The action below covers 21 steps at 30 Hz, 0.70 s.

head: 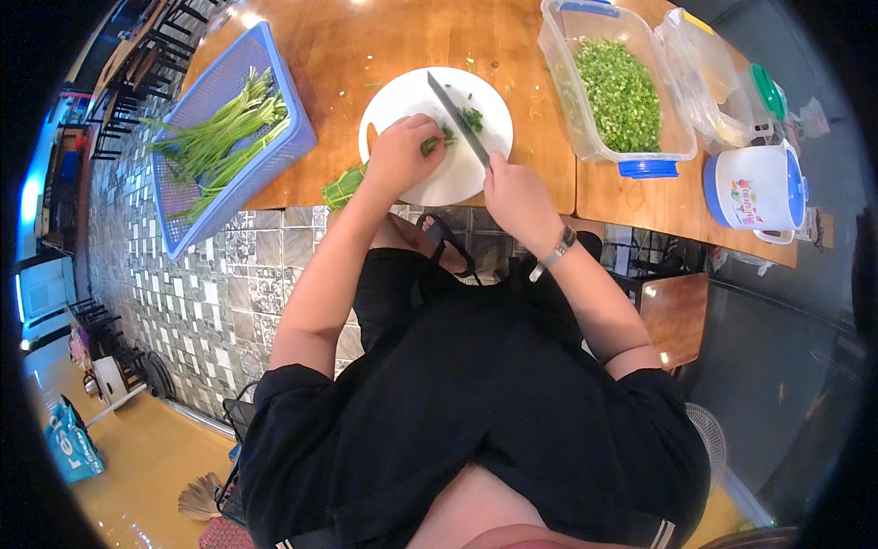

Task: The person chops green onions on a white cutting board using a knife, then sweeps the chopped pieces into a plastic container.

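My left hand [409, 154] presses a banded bunch of green onions [345, 187] across a round white board or plate [433, 187]; the cut tips show just past my fingers. In my right hand [516, 199] is the handle of a knife [458, 117], its dark blade slanting up and left over the white surface, beside the bunch's end. A few chopped green pieces [473, 119] lie to the right of the blade and partly behind it. Part of the bunch is hidden under my left hand and forearm.
On the left, a blue plastic basket [296, 113] holds long green onions. To the right stand a clear container [559, 82] of chopped green onions, plastic bags [713, 82] and a white-and-blue lidded jug [754, 189]. The wooden table's [528, 175] near edge runs before me.
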Available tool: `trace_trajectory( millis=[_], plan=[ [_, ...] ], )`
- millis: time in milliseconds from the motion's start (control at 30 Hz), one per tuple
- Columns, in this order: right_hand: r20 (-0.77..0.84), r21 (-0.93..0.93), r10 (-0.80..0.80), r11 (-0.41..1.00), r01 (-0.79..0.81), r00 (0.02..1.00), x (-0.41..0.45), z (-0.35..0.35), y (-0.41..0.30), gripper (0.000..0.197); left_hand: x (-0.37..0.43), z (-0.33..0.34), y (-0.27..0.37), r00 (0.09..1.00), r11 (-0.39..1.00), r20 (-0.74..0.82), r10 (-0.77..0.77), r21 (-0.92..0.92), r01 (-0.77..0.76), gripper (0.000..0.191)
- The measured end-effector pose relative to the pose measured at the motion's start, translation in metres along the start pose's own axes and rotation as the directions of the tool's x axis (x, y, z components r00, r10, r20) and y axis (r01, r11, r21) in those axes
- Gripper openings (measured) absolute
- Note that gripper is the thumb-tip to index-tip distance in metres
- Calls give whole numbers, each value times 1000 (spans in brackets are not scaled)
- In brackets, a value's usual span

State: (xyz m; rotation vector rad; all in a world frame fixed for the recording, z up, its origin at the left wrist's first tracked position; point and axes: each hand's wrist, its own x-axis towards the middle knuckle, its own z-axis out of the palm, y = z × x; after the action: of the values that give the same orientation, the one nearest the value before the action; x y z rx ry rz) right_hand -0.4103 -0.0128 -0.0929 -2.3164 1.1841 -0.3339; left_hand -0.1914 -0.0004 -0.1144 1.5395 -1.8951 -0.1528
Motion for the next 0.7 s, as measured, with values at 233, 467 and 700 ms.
trace_trajectory(
  millis=[233, 467, 700],
  plan=[
    [24, -87, 9, 996, -7, 1000, 15, 18, -26, 12, 4, -4, 0, 996, 998, 77, -37, 46, 33, 14],
    [-69, 28, -59, 998, 61, 996, 22, 14, -4, 15, 0, 2, -1, 998, 998, -61, 14, -67, -18, 11],
    [16, -72, 28, 997, -26, 999, 14, 19, -33, 14, 2, -3, -2, 998, 999, 52, -45, -1, 46, 11]
  ],
)
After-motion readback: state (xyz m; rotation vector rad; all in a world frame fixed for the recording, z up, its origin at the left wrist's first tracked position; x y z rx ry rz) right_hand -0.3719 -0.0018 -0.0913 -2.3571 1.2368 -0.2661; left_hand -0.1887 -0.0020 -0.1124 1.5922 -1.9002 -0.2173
